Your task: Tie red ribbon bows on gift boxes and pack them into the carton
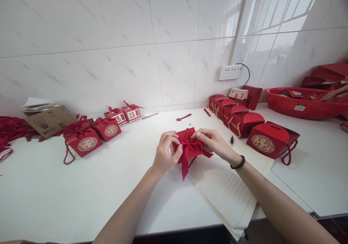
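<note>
A small red gift box stands on the white table in front of me, with a dark red ribbon bow on its top and ribbon tails hanging down. My left hand pinches the bow's left side, fingers closed. From the right, my right hand pinches the bow, fingers closed; a black band sits on that wrist. The box rests at the edge of a lined paper sheet.
Finished red boxes with bows line the left. Open red boxes and a larger one stand right. A cardboard box and loose ribbons are far left. Another person's hand reaches into a red basin.
</note>
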Motion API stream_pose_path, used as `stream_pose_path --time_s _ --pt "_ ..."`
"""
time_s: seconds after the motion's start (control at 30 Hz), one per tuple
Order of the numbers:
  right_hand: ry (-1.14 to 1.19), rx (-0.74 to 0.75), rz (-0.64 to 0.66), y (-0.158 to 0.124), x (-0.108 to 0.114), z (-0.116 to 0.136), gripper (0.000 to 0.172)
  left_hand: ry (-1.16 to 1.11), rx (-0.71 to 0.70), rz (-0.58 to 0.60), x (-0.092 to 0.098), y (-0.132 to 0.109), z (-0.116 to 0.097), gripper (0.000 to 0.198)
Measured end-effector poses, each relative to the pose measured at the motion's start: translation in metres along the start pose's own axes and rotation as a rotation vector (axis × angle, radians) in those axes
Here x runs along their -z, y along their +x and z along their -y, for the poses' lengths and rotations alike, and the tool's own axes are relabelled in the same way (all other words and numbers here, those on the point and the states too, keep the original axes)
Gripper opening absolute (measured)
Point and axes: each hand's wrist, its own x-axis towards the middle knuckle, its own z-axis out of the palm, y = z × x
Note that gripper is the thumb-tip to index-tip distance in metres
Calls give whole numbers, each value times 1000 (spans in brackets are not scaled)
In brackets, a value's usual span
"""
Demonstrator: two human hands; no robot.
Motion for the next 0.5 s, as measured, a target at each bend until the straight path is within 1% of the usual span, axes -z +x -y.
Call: stream_pose_path --time_s 0.07,0.17,0.33,0.5 --pt "-58 -7 27 -1 2 2 36 -11 18 -1 0 0 1 13" --pt "-149 4 30 0 4 1 28 -2 18 -3 0 -1 1 13" --pt "-108 -57 8 1 1 -3 35 21 -24 -8 0 -1 -1 15" --pt "-103 -52 31 1 -1 -2 40 29 -31 -7 0 -1 -1 15"
